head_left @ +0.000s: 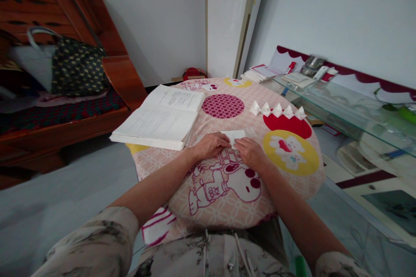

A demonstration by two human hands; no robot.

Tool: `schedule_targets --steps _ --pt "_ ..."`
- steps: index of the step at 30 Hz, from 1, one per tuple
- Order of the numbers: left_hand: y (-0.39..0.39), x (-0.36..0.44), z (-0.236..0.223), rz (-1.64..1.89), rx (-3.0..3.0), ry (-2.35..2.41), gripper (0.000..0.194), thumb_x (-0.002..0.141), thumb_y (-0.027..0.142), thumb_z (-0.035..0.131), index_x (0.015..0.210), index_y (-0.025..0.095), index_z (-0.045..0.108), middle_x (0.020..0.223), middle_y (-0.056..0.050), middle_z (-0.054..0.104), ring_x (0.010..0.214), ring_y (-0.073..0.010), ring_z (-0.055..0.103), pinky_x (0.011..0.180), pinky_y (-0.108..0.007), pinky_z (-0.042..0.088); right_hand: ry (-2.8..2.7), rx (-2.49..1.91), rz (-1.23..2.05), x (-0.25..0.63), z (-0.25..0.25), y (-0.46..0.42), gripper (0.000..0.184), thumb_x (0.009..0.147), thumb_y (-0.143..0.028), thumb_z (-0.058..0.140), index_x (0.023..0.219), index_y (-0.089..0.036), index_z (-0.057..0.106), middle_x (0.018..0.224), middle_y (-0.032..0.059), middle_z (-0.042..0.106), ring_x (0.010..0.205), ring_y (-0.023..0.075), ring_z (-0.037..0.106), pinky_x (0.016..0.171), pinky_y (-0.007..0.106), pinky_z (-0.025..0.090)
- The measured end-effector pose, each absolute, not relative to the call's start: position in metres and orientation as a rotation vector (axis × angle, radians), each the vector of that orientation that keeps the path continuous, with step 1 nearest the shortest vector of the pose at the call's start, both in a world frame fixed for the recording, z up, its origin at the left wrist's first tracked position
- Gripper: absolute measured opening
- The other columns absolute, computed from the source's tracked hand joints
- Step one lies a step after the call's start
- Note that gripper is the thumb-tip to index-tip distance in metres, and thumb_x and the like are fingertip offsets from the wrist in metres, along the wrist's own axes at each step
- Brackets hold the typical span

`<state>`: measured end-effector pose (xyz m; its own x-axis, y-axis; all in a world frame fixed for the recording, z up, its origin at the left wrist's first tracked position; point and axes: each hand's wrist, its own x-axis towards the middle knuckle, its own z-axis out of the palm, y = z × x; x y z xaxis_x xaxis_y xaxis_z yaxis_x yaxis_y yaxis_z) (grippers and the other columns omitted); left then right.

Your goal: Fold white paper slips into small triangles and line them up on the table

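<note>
A small piece of white paper (233, 135) lies in front of me on the round table, partly covered by my fingers. My left hand (212, 145) has its fingers closed on the paper's left edge. From the other side, my right hand (249, 150) pinches the near right part of the same paper. Further back to the right, a row of several folded white paper shapes (277, 110) with pointed tops stands on the cloth. To the left of my hands lies an open stack of printed sheets (162, 114), like a thick book.
A patterned pink tablecloth (224, 199) covers the table. On the right is a glass-topped cabinet (351, 108) with papers and metal containers. A wooden bench (120, 78) with a dotted bag (78, 67) stands at left. A tall white appliance (225, 26) is behind.
</note>
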<state>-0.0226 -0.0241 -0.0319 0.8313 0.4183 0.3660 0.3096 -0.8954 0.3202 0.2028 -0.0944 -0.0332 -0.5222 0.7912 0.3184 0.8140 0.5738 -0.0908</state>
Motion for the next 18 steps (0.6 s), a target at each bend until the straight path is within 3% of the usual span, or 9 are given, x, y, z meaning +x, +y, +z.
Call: schedule_targets --steps 6,11,18 --pt "-0.027 -0.024 -0.025 0.597 2.795 0.518 0.037 0.09 0.009 0.053 0.112 0.024 0.078 0.113 -0.008 0.074 0.103 -0.0193 0.069 0.095 -0.031 0.052 -2.26 -1.28 0.039 0.22 -0.035 -0.089 0.033 0.079 -0.002 0.053 0.092 -0.02 0.077 0.108 0.0111 0.076 0.101 0.0259 0.063 0.093 0.041 0.05" --pt "-0.031 -0.024 -0.021 0.568 2.829 0.408 0.034 0.089 0.01 0.056 0.112 0.023 0.078 0.113 -0.01 0.073 0.104 -0.0211 0.069 0.095 -0.033 0.051 -2.212 -1.199 0.198 0.219 -0.03 -0.093 0.024 0.08 -0.009 0.056 0.084 -0.019 0.078 0.091 0.0095 0.077 0.088 0.0244 0.067 0.088 0.04 0.051" --pt "-0.031 -0.026 -0.023 0.533 2.792 0.353 0.035 0.089 0.009 0.056 0.113 0.023 0.078 0.114 -0.009 0.073 0.105 -0.0197 0.069 0.092 -0.03 0.053 -2.086 -1.304 0.504 0.229 -0.016 -0.084 0.015 0.083 -0.02 0.061 0.085 -0.018 0.076 0.089 0.0073 0.076 0.087 0.0222 0.067 0.081 0.033 0.05"
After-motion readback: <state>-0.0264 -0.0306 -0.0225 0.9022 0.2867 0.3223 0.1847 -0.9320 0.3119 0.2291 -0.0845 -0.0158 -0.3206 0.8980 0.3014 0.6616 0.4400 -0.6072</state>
